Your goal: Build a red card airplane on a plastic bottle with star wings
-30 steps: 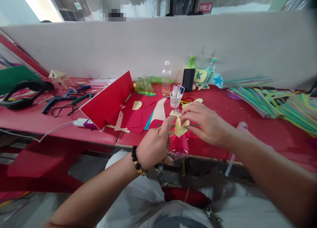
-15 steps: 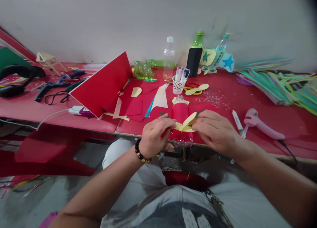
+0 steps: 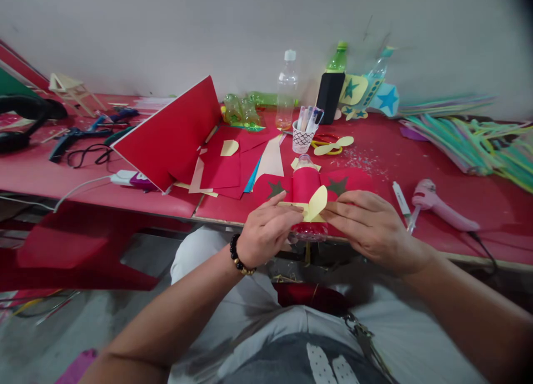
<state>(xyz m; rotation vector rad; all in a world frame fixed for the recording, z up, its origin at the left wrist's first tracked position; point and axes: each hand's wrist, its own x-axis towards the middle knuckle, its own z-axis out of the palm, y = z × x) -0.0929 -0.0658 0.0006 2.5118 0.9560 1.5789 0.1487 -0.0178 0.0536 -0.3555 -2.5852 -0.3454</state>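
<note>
A plastic bottle [image 3: 307,235] wrapped in red paper [image 3: 307,185] lies at the table's front edge, neck pointing away from me. Red paper wings with dark stars [image 3: 337,186] spread from both sides. Across the bottle's near end sits a yellow paper tail piece [image 3: 313,212] with an upright rounded fin. My left hand [image 3: 268,228] rests its outstretched fingers on the tail's left part. From the other side, the straight fingers of my right hand [image 3: 366,223] press on the tail's right part beside the fin. My palms and the tail's outer ends are partly hidden.
Beyond the bottle stand a cup of pens [image 3: 303,136] and a yellow paper propeller [image 3: 333,145]. A pink glue gun [image 3: 441,205] and a white marker [image 3: 400,198] lie at right. Leftward are paper sheets [image 3: 220,170] and a tilted red board [image 3: 170,134].
My fingers have gone from pinching the tail's sides to lying flatter on it. The yellow fin now stands more upright, and the wing stars show more fully.
</note>
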